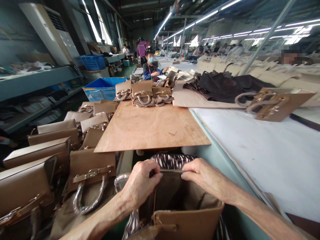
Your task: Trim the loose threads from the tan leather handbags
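The bag (190, 223) sits between handbags (92, 161), left, and worktable (215, 158), right.

A tan handbag (190, 218) sits at the bottom centre of the frame, its mouth gaping upward so I can see right into the dull brown lining, which is softly creased toward the right. Its far rim is pinched up at two spots; the smooth near panel looks stiff, and its lower part runs out past the frame's bottom edge.
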